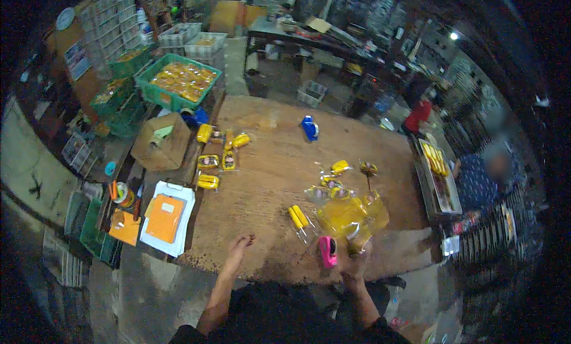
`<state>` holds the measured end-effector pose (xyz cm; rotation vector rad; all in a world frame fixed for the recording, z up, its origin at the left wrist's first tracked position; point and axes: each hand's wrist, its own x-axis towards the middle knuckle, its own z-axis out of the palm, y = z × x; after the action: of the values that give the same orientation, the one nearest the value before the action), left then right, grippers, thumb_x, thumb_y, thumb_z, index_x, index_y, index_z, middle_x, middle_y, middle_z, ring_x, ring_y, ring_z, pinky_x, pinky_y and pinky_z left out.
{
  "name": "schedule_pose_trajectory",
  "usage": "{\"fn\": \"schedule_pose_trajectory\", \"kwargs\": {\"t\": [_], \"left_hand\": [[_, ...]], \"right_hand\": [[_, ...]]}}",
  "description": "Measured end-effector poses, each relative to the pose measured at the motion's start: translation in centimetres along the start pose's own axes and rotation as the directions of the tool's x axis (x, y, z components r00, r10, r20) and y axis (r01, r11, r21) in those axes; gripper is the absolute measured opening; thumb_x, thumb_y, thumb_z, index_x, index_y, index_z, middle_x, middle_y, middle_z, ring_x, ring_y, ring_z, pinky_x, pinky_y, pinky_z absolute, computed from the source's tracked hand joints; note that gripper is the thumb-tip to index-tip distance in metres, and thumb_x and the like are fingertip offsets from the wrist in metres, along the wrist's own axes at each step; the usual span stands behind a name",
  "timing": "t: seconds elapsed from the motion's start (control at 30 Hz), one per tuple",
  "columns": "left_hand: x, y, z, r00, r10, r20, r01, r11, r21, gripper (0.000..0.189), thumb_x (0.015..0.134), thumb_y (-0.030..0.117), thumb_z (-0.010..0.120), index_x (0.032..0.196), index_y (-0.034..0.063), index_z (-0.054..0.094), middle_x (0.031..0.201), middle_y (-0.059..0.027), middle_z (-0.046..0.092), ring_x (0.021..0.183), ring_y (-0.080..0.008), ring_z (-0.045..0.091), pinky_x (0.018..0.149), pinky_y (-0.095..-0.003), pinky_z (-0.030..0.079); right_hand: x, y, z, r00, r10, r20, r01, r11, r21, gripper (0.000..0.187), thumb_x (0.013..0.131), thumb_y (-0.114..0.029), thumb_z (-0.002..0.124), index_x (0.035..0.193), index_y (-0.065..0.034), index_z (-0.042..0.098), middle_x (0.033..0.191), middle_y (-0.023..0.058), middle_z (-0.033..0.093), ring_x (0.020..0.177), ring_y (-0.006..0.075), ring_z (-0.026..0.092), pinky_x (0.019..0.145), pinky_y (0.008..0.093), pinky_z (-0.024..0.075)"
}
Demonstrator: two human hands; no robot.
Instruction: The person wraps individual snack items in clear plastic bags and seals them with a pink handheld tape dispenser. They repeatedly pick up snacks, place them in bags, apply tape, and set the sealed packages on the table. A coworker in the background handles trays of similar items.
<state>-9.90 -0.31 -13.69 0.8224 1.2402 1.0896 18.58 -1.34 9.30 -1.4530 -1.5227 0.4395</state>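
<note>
My left hand [241, 245] is over the near edge of the wooden table [263, 179], loosely curled with nothing visible in it. My right hand [353, 260], blurred, is at the near end of a clear plastic bag of yellow packs [348, 217]; its grip cannot be made out. Just left of it is a pink tape dispenser [328, 252]. A pack of yellow rolls [298, 217] in clear wrap lies left of the bag, and several small wrapped packs [331, 182] lie beyond it. A blue tape dispenser [309, 128] stands farther back.
More yellow packs [208, 161] line the table's left side. Beyond that edge are an orange envelope [166, 219] on white papers, a cardboard box [161, 143] and a green crate [209, 92] of packs. At right, a person [477, 176] is beside a tray [453, 201] of yellow items.
</note>
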Motion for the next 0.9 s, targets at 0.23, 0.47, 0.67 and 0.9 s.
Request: {"fn": "schedule_pose_trajectory", "kwargs": {"t": [0.23, 0.47, 0.67, 0.9], "left_hand": [[-0.2, -0.4, 0.4, 0.990, -0.143, 0.023, 0.144, 0.981, -0.130, 0.043, 0.104, 0.035, 0.053, 0.128, 0.0014, 0.063, 0.122, -0.0119, 0.071, 0.111, -0.0239, 0.066, 0.099, -0.0405, 0.047], [-3.8, 6.5, 4.5, 0.849, -0.206, 0.487, 0.447, 0.771, -0.453, 0.085, 0.100, 0.071, 0.035, 0.149, 0.0016, 0.043, 0.143, -0.0213, 0.057, 0.126, -0.0383, 0.059, 0.110, -0.0533, 0.042], [-3.5, 10.8, 9.7, 0.651, 0.087, 0.754, 0.681, 0.372, -0.630, 0.096, 0.099, 0.077, 0.023, 0.152, -0.0012, 0.038, 0.151, -0.0260, 0.048, 0.137, -0.0439, 0.050, 0.117, -0.0615, 0.033], [-2.4, 12.4, 11.1, 0.468, 0.343, 0.814, 0.724, 0.380, -0.576, 0.106, 0.094, 0.084, 0.016, 0.124, -0.0072, 0.062, 0.132, -0.0327, 0.061, 0.124, -0.0445, 0.058, 0.111, -0.0507, 0.044]], "right_hand": [[-1.7, 1.5, -1.3, 0.995, -0.096, 0.024, 0.097, 0.992, -0.076, 0.007, 0.093, -0.008, 0.069, 0.088, -0.0027, 0.071, 0.065, 0.0072, 0.065, 0.056, 0.0115, 0.061, 0.054, 0.0313, 0.0468], [-4.8, 2.8, 0.8, 0.999, -0.022, 0.038, 0.021, 0.999, 0.046, 0.003, 0.089, -0.004, 0.070, 0.090, -0.0015, 0.072, 0.073, 0.0122, 0.071, 0.063, 0.0174, 0.069, 0.058, 0.0317, 0.0531], [-6.4, 2.8, 2.5, 0.959, -0.246, 0.143, 0.247, 0.969, 0.010, 0.006, 0.085, 0.000, 0.071, 0.091, 0.0013, 0.072, 0.077, 0.0156, 0.071, 0.063, 0.0265, 0.070, 0.058, 0.0337, 0.0529], [-5.1, 2.6, 1.5, 0.915, -0.346, 0.210, 0.370, 0.924, -0.090, 0.008, 0.082, -0.005, 0.074, 0.089, -0.0031, 0.073, 0.082, 0.0142, 0.072, 0.073, 0.0323, 0.070, 0.066, 0.0409, 0.0549]]}}
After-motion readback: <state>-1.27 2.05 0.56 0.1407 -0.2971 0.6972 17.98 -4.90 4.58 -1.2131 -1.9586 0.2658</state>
